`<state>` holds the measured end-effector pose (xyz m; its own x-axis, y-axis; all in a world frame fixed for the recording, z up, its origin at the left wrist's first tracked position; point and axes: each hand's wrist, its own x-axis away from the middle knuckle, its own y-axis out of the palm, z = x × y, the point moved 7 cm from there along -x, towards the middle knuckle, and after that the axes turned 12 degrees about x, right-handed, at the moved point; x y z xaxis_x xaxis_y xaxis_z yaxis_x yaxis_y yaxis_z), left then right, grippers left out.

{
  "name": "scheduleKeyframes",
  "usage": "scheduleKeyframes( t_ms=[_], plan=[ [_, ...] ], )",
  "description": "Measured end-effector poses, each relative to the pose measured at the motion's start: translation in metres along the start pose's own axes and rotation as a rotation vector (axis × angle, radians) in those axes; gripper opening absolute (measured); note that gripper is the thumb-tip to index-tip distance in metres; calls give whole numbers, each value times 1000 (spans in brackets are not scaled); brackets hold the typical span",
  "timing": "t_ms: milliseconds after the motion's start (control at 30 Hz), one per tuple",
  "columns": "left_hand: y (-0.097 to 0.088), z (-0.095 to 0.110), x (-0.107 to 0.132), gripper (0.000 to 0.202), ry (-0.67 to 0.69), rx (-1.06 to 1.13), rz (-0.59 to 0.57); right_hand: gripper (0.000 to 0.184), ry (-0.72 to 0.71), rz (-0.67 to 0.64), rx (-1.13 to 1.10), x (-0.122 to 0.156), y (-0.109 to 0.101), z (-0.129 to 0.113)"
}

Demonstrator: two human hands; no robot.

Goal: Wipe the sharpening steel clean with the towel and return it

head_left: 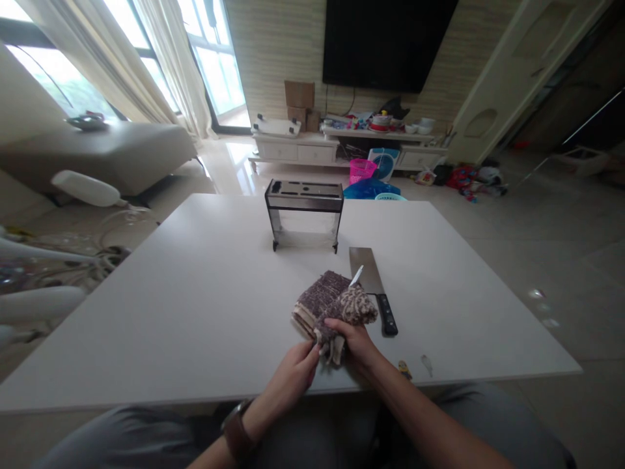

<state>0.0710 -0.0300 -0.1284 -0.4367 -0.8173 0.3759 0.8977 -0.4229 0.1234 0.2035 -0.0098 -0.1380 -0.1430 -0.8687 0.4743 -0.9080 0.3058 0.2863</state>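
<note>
My right hand is closed around a bunched brown-and-beige towel. A narrow, shiny metal blade tip sticks out of the far side of the towel; the rest of it is covered. At the towel's near lower edge, my left hand pinches the fabric with thumb and fingers; anything inside that grip is hidden. A folded part of brown cloth lies just beyond on the table. To the right of my right hand rests a cleaver with a black riveted handle, lying flat.
A knife stand with a slotted metal top and clear sides stands upright farther back on the white table. Near the front edge lie a small yellow figure and a small clear item. White chairs stand at left.
</note>
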Motion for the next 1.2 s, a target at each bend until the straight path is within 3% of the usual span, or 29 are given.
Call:
scheduleKeyframes(
  t_ms=[200,367,500,633,767,867,1067,1200],
  plan=[
    [-1,-10,-4,45,-19,2,7,26,48,6,40,-5,-1,7],
    [0,-4,-2,43,5,9,30,24,36,51,40,-6,-4,1],
    [7,8,3,45,3,20,-1,26,-25,82,30,-9,-13,-26],
    [11,19,7,44,26,-18,-55,25,-102,150,-57,-14,-38,-68],
    [11,17,6,42,31,-39,-100,25,-189,217,-96,-16,-56,-92],
    [9,13,1,39,83,-70,-93,24,-179,184,-23,-11,-47,-77],
    [0,11,-4,31,188,-65,11,35,-149,49,282,4,-14,-20],
    [2,15,-4,31,201,-65,-30,38,-132,59,307,5,-14,-8]
  ],
)
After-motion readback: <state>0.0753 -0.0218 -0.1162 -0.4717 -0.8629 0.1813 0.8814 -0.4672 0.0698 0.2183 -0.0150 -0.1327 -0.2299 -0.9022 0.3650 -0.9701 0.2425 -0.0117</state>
